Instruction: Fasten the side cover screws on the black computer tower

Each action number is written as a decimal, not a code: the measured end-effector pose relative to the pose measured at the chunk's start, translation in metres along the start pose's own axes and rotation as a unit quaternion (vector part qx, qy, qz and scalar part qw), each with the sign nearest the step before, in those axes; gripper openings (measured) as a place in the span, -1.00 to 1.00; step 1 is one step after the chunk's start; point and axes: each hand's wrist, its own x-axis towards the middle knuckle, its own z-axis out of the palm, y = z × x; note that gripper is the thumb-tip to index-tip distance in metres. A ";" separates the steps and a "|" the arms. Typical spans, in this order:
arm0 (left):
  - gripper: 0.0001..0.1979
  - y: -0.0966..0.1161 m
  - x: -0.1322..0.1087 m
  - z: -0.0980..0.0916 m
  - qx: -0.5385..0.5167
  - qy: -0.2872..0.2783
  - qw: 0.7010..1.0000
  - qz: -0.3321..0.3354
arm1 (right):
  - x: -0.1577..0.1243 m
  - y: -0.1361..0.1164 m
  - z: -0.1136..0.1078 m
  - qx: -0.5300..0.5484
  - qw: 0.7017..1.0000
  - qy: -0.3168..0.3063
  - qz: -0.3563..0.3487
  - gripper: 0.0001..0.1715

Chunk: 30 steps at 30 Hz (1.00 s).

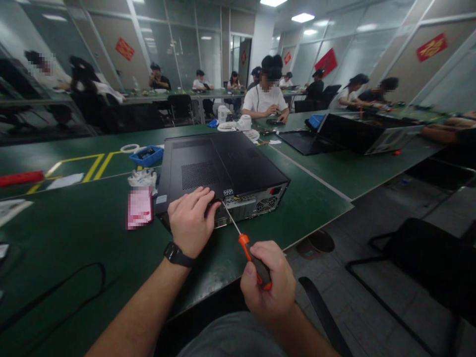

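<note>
A black desktop computer case [245, 163] lies flat on the green table, its rear panel with the fan grille turned toward me. My left hand [193, 215], with a black watch on the wrist, is closed at the case's rear edge. Its fingers are bent over the top, and the thumb presses near the rim; what lies between them is mostly hidden. An orange and dark grey screwdriver [245, 243] is wrapped in my right hand [273, 280]. The screwdriver's thin shaft points up and left, with its tip at the rear edge beside my left thumb.
Left of the case are a pink-screened phone [139, 208], white gloves [143, 178] and a blue bin [147, 155]. White fan parts [238, 124] lie behind it. An opened computer case [366, 133] stands farther right. A person in a white shirt [266, 101] works across the table.
</note>
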 end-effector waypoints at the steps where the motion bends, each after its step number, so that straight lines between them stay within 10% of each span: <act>1: -0.82 0.000 0.000 0.001 -0.002 -0.001 1.000 -0.003 | 0.000 0.000 0.000 0.001 1.000 0.001 0.000 -0.66; 30: -0.82 -0.041 0.053 0.068 -0.005 -0.010 0.999 -0.034 | 0.035 0.062 0.054 -0.017 0.999 0.016 0.034 -0.76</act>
